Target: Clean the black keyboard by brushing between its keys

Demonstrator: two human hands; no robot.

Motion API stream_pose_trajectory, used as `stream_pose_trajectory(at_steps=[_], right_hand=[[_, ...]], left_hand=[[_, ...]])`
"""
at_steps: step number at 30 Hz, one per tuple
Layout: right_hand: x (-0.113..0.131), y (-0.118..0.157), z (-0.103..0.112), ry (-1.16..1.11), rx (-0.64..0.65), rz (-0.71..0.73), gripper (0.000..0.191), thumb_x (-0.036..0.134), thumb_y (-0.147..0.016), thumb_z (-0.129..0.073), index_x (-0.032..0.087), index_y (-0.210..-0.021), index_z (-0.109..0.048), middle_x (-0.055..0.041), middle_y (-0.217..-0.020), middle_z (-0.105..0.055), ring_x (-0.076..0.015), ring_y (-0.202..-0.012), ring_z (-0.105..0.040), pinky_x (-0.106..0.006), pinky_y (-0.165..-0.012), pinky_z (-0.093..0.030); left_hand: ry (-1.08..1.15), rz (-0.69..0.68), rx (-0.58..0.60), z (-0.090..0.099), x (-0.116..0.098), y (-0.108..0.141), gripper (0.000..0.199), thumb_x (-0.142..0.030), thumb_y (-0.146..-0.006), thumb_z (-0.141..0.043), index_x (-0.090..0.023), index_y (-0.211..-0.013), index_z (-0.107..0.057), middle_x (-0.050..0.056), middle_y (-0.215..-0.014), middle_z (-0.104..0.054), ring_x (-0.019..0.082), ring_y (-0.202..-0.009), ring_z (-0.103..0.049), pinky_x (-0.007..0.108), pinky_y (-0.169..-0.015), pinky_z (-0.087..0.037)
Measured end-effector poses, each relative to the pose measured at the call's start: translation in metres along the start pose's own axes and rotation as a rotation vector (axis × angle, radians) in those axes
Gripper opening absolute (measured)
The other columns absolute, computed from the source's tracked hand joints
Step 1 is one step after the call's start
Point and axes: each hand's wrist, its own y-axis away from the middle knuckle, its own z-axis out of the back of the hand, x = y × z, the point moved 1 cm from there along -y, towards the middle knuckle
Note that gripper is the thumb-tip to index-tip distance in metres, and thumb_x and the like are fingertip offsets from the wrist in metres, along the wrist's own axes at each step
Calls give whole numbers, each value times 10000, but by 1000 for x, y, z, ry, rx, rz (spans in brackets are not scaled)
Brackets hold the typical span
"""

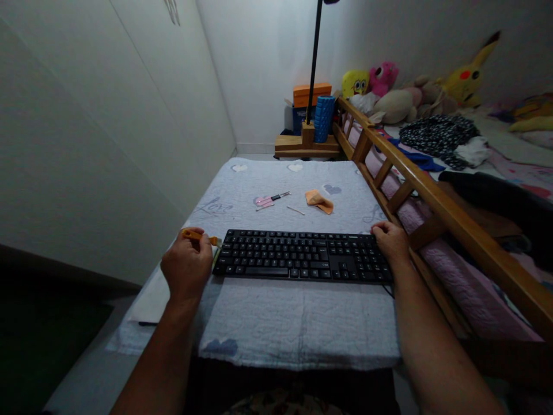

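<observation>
L fingers (204, 242) closed on brush (213, 241) (orange), R fingers (379, 229) appar. pinching kbd (302, 256) edge.

Pale walls (263, 75); wooden bed rail (415, 178); white cabinet doors (108, 127); dim light.

Reaching in low from the left over the worktop (298, 328), with left forearm (159, 346) bare and slanting up past the near left corner. Gripping with left hand (186, 262) beside the left edge, back of the hand turned up, fingers folded in tightly, left wrist (185, 300) nearly straight. Stretching up from the lower right with right forearm (440, 340) also bare, angled inward past the near right corner. Bending in with right hand (390, 239) at the right edge, knuckles raised, fingers curled toward the thumb, right wrist (401, 271) just behind. Shown with arms spread wide, hands well apart.
</observation>
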Motion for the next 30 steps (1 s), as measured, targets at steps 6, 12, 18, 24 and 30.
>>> stream_pose_trajectory(at_steps=[6,12,18,24,30], right_hand=[[0,0,0,16,9,-5,224,374,-678,-526,212,-664,-679,-72,-693,-711,-260,-739,-638,-346,-717,-475],[-1,0,-1,-4,13,-2,250,406,-673,-511,213,-672,-669,-71,-691,-709,-259,-740,-643,-349,-719,-471],[-1,0,0,-7,15,-10,255,412,-668,-510,215,-685,-672,-76,-724,-727,-261,-734,-652,-363,-733,-472],[-2,0,-1,-16,16,-4,230,403,-672,-524,220,-671,-663,-64,-689,-714,-250,-708,-641,-352,-713,-476],[-2,0,-1,-18,23,-19,233,409,-667,-528,219,-668,-662,-59,-695,-712,-246,-704,-638,-352,-716,-471]], left_hand=[[482,119,198,-16,-31,9,271,-427,-822,-646,-200,-970,-659,22,-785,-709,214,-744,-711,312,-715,-542],[725,56,429,-48,-72,24,304,-437,-801,-668,-179,-961,-648,34,-815,-708,201,-743,-706,307,-720,-549],[634,13,421,-54,-80,23,277,-435,-808,-633,-186,-926,-665,39,-802,-713,206,-742,-697,313,-729,-536],[414,-11,321,-38,-67,7,235,-410,-791,-615,-204,-883,-681,21,-753,-705,205,-706,-675,309,-710,-514],[707,138,439,-42,-67,-3,301,-421,-722,-677,-180,-899,-637,26,-785,-701,198,-690,-683,311,-681,-553]])
